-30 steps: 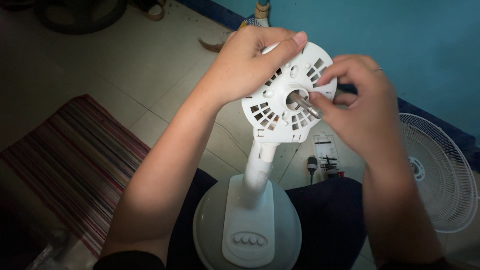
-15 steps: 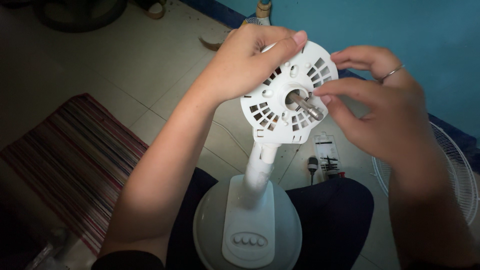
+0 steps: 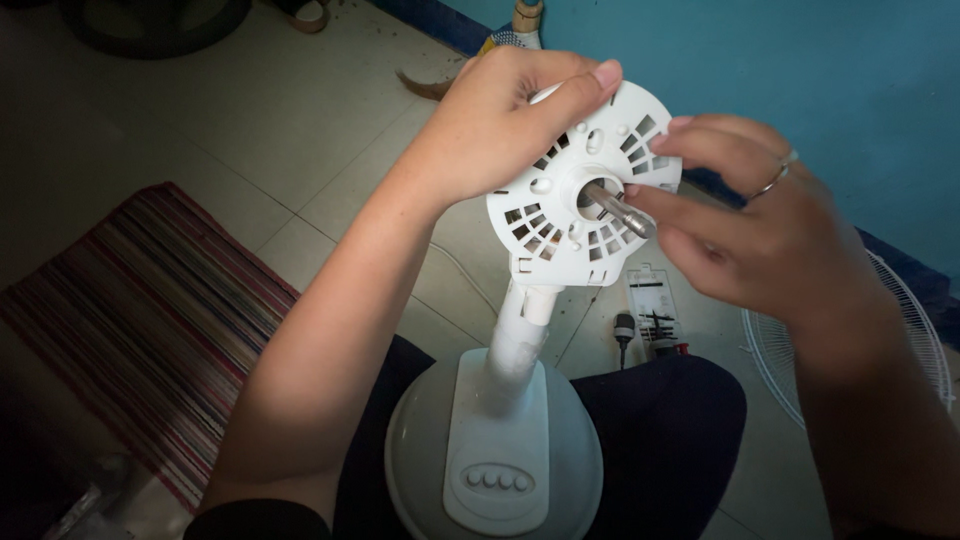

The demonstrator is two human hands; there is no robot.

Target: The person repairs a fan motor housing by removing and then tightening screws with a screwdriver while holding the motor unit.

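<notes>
A white table fan without blades or grille rests on my lap, its round base (image 3: 495, 460) with a row of buttons toward me. My left hand (image 3: 500, 115) grips the top of the round white motor housing (image 3: 560, 215), thumb over its rim. A metal shaft (image 3: 615, 207) sticks out of the housing's centre. My right hand (image 3: 760, 230), a ring on one finger, touches the shaft's tip with thumb and fingertips.
A white wire fan grille (image 3: 905, 350) lies on the tiled floor at the right, by a blue wall. A small clear tool case (image 3: 655, 310) and a screwdriver (image 3: 622, 335) lie below the housing. A striped rug (image 3: 140, 320) covers the floor at left.
My right hand has drawn back from the housing face toward the right, so its fingers now touch only the tip of the shaft. The left hand and the fan stay put.
</notes>
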